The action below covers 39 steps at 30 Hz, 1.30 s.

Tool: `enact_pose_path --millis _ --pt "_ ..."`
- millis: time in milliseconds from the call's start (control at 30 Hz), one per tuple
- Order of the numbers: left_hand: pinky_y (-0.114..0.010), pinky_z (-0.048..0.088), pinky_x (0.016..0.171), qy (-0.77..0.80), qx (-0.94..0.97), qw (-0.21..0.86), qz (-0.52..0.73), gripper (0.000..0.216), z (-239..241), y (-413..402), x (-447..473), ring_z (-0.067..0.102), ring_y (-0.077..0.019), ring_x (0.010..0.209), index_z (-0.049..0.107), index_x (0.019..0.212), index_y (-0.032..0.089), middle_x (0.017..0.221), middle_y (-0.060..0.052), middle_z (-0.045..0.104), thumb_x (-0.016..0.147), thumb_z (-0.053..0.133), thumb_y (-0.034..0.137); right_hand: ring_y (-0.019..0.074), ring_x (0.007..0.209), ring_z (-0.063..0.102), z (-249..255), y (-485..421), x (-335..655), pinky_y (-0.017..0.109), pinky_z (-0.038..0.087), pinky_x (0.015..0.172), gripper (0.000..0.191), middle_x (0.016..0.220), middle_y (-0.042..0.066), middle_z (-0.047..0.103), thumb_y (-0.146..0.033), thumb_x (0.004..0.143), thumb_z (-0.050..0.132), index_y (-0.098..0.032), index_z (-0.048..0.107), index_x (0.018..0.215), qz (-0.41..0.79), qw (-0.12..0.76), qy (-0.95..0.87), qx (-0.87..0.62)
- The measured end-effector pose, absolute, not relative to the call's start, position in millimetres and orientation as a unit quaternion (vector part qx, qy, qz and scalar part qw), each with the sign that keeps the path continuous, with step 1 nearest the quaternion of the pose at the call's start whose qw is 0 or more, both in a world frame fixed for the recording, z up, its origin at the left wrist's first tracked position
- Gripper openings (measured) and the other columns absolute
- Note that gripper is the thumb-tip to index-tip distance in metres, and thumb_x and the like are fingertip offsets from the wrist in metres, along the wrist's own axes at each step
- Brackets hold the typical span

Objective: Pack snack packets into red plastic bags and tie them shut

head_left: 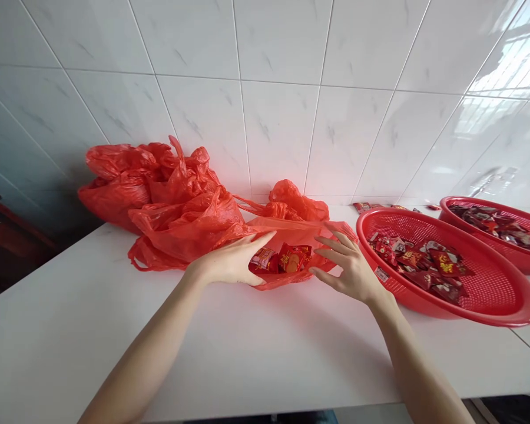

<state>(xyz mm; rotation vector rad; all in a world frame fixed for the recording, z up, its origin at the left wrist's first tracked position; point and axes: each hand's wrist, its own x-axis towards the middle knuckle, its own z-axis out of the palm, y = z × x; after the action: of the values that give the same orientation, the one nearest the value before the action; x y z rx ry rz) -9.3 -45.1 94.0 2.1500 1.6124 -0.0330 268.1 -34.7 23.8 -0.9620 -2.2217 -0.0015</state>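
A thin red plastic bag is lying with its mouth gaping toward the person, midway along the worktop and closer to its far edge than to its near one. The film is looking glossy and see-through, creasing along the lip and glowing pink where light is passing through it. Inside, a few small shiny packets are showing, mostly red with yellow print and one with a paler panel, their edges crimped.

The left hand is resting at the left side of the mouth, thumb and fingers spreading wide apart around the opening. The right hand is hovering over the right side, its fingers fanning loosely and grasping nothing.

Just behind the mouth, a crumple of red film is bunching up, perhaps part of the same bag. Toward the worktop's far left corner, bulging red bags are huddling together. On the right, a red basket is holding many similar wrapped packets; beyond it, a second basket is standing nearer the far edge. Loose packets are lying along that edge, beneath the tiled wall.
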Motion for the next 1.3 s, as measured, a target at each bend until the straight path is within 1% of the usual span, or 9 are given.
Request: enact_pose_path --millis 200,367,433,600,733,867,967,1067,1300 --pt "-0.040 0.036 0.116 0.556 0.804 0.210 0.022 0.092 99 -46 -26 0.030 -0.0306 0.151 0.024 0.160 0.033 0.167 -0.004 0.028 0.079 0.065 0.050 0.0347 0.126 0.059 33 -36 274 0.058 0.054 0.096 0.011 0.113 0.009 0.076 -0.028 0.086 0.066 -0.024 0.069 0.076 -0.004 0.359 -0.884 -0.300" --pt "-0.045 0.034 0.118 0.579 0.796 0.155 0.084 0.084 110 -55 -35 0.025 -0.0332 0.153 0.027 0.158 0.039 0.168 0.000 0.024 0.084 0.059 0.062 0.0338 0.128 0.057 37 -42 279 0.056 0.050 0.102 0.009 0.119 0.009 0.074 -0.028 0.083 0.070 -0.024 0.063 0.078 -0.070 0.413 -0.862 -0.284" --pt "-0.046 0.034 0.118 0.581 0.794 0.120 0.129 0.077 115 -60 -37 0.029 -0.0331 0.151 0.035 0.155 0.039 0.165 0.001 0.031 0.085 0.058 0.062 0.0358 0.134 0.052 38 -44 279 0.059 0.043 0.108 0.008 0.128 0.009 0.070 -0.031 0.082 0.069 -0.025 0.066 0.086 -0.089 0.409 -0.848 -0.323" --pt "-0.038 0.042 0.114 0.541 0.786 0.039 0.296 0.051 123 -64 -36 0.057 -0.0265 0.129 0.063 0.132 0.029 0.138 -0.001 0.062 0.090 0.055 0.055 0.0379 0.150 0.029 34 -41 281 0.063 0.021 0.118 0.045 0.152 0.006 0.052 -0.034 0.084 0.060 -0.028 0.061 0.128 -0.128 0.374 -0.815 -0.424" --pt "-0.042 0.042 0.114 0.571 0.748 0.013 0.339 0.060 120 -59 -32 0.055 -0.0279 0.130 0.056 0.139 0.028 0.141 -0.004 0.058 0.086 0.059 0.057 0.0363 0.140 0.045 29 -34 282 0.058 0.026 0.114 0.045 0.144 0.007 0.060 -0.024 0.086 0.055 -0.030 0.060 0.130 -0.149 0.421 -0.765 -0.464" --pt "-0.041 0.044 0.110 0.591 0.733 0.067 0.329 0.069 110 -48 -30 0.049 -0.0304 0.135 0.050 0.143 0.026 0.146 -0.007 0.054 0.084 0.062 0.059 0.0368 0.137 0.048 26 -28 283 0.060 0.030 0.112 0.047 0.142 0.010 0.061 -0.022 0.086 0.055 -0.028 0.058 0.133 -0.167 0.465 -0.724 -0.480" --pt "-0.035 0.053 0.082 0.587 0.720 0.150 0.340 0.040 105 -39 -32 0.066 -0.0257 0.096 0.069 0.100 0.020 0.100 -0.006 0.071 0.084 0.062 0.057 0.0348 0.139 0.047 24 -25 283 0.058 0.038 0.110 0.051 0.148 0.014 0.054 -0.026 0.088 0.058 -0.025 0.054 0.138 -0.128 0.507 -0.707 -0.476" --pt "-0.030 0.045 0.061 0.547 0.706 0.232 0.386 0.040 108 -35 -36 0.057 -0.0173 0.065 0.059 0.064 0.019 0.065 0.000 0.059 0.083 0.064 0.054 0.0320 0.129 0.057 24 -22 287 0.054 0.048 0.103 0.028 0.143 0.015 0.058 -0.029 0.091 0.060 -0.024 0.066 0.117 -0.085 0.557 -0.677 -0.473" --pt "-0.034 0.053 0.077 0.419 0.618 0.344 0.569 0.024 119 -36 -37 0.065 -0.0215 0.082 0.071 0.066 0.021 0.076 -0.005 0.071 0.075 0.074 0.044 0.0351 0.137 0.049 27 -17 293 0.059 0.046 0.107 0.037 0.147 0.015 0.053 -0.034 0.087 0.067 -0.026 0.067 0.124 -0.009 0.546 -0.698 -0.463"
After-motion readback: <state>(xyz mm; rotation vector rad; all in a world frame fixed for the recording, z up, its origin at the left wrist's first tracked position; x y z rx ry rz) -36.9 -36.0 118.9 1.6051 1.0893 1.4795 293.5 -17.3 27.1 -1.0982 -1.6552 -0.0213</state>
